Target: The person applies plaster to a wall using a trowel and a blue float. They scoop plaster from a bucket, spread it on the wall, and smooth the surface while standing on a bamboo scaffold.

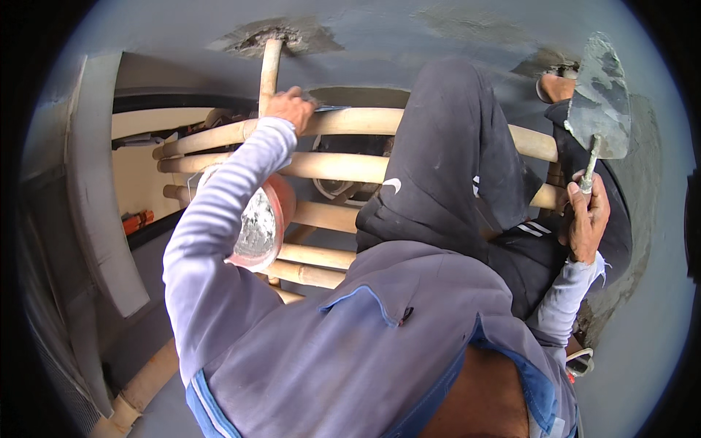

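My right hand (586,219) is closed round the handle of a trowel (600,102), held up at the right. Grey mortar smears its broad blade and neck. Far left of centre, my left hand (290,111) is curled over the top bamboo pole (358,120), beside an upright bamboo piece (270,69). Part of its fingers is hidden. A thin bluish flat thing (332,108) lies by those fingers, and I cannot make out its kind. Under my left forearm hangs or stands a reddish bucket (281,208) with wet grey mortar (257,226) inside.
I sit on several bamboo poles (321,215) with gaps between them, my legs (453,146) bent. A grey wall (380,44) with rough patches (292,36) runs along the far side and the right. A pale post (102,182) stands at the left.
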A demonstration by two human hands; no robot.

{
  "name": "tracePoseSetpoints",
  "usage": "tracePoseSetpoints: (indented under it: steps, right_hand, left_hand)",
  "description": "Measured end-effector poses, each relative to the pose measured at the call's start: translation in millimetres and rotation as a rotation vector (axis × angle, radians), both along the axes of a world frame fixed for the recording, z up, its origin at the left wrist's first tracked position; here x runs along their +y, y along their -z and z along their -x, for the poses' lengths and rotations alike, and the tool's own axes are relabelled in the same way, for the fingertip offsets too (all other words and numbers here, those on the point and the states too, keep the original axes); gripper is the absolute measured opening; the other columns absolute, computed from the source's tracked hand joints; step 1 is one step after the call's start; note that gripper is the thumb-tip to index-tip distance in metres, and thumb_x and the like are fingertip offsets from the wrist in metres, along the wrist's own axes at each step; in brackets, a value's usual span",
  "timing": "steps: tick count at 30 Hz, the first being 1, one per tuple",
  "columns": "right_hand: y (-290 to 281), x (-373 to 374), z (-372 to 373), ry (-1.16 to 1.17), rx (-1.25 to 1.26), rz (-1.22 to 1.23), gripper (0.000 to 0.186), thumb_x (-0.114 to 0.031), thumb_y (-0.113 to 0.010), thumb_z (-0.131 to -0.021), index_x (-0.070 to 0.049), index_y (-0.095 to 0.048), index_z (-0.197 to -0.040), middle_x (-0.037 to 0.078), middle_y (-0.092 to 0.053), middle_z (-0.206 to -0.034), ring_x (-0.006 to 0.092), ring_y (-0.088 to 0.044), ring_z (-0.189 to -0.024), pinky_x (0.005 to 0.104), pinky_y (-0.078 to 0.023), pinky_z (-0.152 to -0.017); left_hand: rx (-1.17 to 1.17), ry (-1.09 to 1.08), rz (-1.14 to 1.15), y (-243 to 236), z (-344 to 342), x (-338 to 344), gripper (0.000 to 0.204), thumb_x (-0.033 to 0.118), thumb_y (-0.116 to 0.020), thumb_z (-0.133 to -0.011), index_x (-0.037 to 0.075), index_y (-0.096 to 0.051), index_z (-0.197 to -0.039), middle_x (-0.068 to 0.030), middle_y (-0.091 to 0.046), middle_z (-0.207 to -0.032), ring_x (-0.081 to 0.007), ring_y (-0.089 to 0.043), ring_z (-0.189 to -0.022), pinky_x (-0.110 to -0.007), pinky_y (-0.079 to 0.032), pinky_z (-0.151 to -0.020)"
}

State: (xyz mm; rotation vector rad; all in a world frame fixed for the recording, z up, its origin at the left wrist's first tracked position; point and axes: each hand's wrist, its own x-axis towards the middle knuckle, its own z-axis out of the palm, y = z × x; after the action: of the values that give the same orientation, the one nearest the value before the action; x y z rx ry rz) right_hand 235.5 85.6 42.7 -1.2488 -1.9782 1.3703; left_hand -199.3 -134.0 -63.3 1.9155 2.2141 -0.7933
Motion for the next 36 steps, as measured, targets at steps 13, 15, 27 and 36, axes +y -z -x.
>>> tracePoseSetpoints:
  steps: [13, 15, 27, 36]
  right_hand:
    - [-27.7, 0.1, 39.9, -0.234, -0.049, -0.143, 0.021, -0.013, -0.060, -0.081, 0.002, -0.054, -0.095, 0.000, -0.045, -0.067, 0.0087, -0.040, -0.058, 0.0233, -0.034, -0.055]
    - [-35.7, 3.0, 54.3, -0.343, -0.077, -0.268, 0.022, -0.013, -0.061, -0.080, 0.002, -0.054, -0.094, 0.002, -0.043, -0.065, 0.0100, -0.037, -0.058, 0.0244, -0.034, -0.056]
    - [-90.5, -19.5, 165.5, -0.819, -0.056, -0.750, 0.038, -0.009, -0.063, -0.078, 0.003, -0.054, -0.113, 0.015, -0.059, -0.095, 0.0282, -0.058, -0.082, 0.0317, -0.044, -0.074]
    - [-90.4, -126.0, 280.2, -1.384, -0.155, -1.060, 0.023, -0.014, -0.060, -0.077, -0.003, -0.055, -0.097, 0.011, -0.054, -0.078, 0.0275, -0.058, -0.069, 0.0357, -0.047, -0.059]
  left_hand:
    - [-1.679, -1.057, -0.912, -120.8, -14.2, -66.0, 0.018, 0.020, -0.061, -0.086, 0.004, -0.062, -0.095, 0.0005, -0.062, -0.077, -0.0042, -0.048, -0.059, -0.019, -0.036, -0.053]
    - [-1.802, -1.064, -1.009, -124.2, -22.6, -86.2, 0.018, 0.017, -0.062, -0.086, 0.003, -0.061, -0.095, 0.0002, -0.062, -0.077, -0.0047, -0.049, -0.058, -0.020, -0.037, -0.053]
    - [-0.996, -1.133, -2.085, -150.5, -37.6, -236.5, 0.019, 0.014, -0.059, -0.087, 0.002, -0.056, -0.102, -0.0035, -0.062, -0.089, -0.0084, -0.057, -0.070, -0.022, -0.041, -0.058]
    - [-0.874, -1.263, -2.252, -37.9, -57.0, -323.1, 0.030, 0.014, -0.060, -0.087, 0.000, -0.056, -0.113, -0.0089, -0.062, -0.104, -0.0155, -0.060, -0.091, -0.028, -0.048, -0.080]
